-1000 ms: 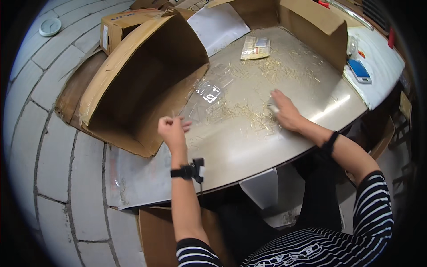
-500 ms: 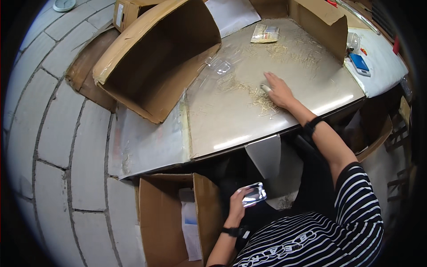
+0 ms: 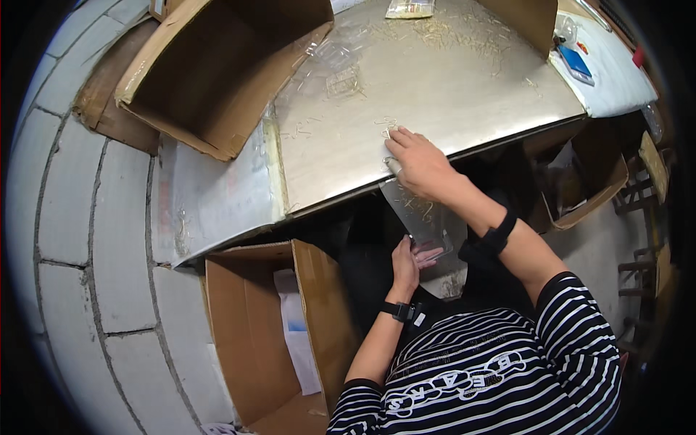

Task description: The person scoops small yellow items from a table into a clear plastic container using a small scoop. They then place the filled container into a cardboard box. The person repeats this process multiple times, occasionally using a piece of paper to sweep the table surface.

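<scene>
My right hand (image 3: 424, 167) lies at the front edge of the grey table (image 3: 341, 145), fingers stretched out and palm down, with a pale wrap on the thumb. A few small golden wire pieces (image 3: 386, 125) are by its fingertips. Below the hand, a grey sheet chute (image 3: 399, 197) slopes down from the edge, with more wire pieces (image 3: 419, 207) on it. At its lower end my left hand (image 3: 404, 268) holds a clear plastic box (image 3: 435, 245), its fingers around the box's near side. How full the box is, I cannot tell.
A big cardboard box (image 3: 138, 76) lies tipped at the table's left, beside clear plastic boxes (image 3: 337, 54). Scattered wire pieces (image 3: 464, 36) and a packet (image 3: 409, 9) lie farther back. A blue scale (image 3: 576, 65) sits right. Open cartons stand below left (image 3: 319, 304) and right (image 3: 602, 206).
My right hand has swept toward me to the table's front edge, and the heap of wire pieces there has left the tabletop. My left hand has raised the clear box to the chute.
</scene>
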`<state>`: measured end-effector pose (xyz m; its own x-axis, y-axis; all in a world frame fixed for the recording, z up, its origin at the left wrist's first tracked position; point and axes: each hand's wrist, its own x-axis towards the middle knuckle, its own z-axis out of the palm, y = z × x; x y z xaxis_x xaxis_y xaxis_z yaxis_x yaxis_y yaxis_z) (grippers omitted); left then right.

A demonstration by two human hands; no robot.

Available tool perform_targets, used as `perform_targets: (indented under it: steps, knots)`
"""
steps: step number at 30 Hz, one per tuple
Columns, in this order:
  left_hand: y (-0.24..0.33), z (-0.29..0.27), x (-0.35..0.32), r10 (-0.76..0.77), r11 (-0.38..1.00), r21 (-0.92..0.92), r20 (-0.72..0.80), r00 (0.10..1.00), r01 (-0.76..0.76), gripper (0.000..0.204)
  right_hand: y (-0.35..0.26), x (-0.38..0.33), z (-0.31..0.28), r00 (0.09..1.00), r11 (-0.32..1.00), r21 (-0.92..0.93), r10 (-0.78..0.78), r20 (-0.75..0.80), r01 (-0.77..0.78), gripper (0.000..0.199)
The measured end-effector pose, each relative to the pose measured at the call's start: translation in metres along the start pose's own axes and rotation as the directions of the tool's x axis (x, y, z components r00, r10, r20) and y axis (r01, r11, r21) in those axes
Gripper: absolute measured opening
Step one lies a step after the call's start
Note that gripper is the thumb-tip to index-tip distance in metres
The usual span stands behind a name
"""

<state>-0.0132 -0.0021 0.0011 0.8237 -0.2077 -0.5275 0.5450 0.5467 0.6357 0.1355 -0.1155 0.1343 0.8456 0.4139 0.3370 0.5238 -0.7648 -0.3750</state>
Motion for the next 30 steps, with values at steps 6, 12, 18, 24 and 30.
perform_targets:
  steps: [6, 12, 18, 24, 30]
  knots:
    - [-0.015, -0.009, 0.006, 0.033, 0.999, 0.011, 0.011, 0.999, -0.033, 0.038, -0.001, -0.044, -0.052, 1.000, 0.988, 0.156, 0.015, -0.015, -0.012, 0.032]
    - [-0.030, -0.019, 0.017, -0.055, 0.997, 0.056, 0.002, 0.998, 0.055, 0.039, 0.009, -0.107, -0.059, 0.997, 0.956, 0.286, 0.072, -0.023, -0.062, 0.027]
    - [-0.034, -0.022, 0.016, 0.018, 0.999, 0.036, 0.054, 0.998, -0.020, 0.039, 0.012, -0.133, -0.069, 0.994, 0.923, 0.372, 0.108, 0.004, -0.101, 0.026]
    - [-0.026, -0.018, 0.008, -0.070, 0.996, 0.056, 0.010, 0.997, 0.070, 0.044, 0.020, -0.072, -0.057, 0.962, 0.948, 0.308, 0.149, -0.231, -0.073, 0.035]
    - [-0.044, -0.025, 0.032, -0.024, 1.000, 0.008, -0.062, 0.998, 0.025, 0.029, 0.008, 0.032, 0.012, 0.967, 0.967, -0.058, 0.250, 0.050, -0.247, 0.070]
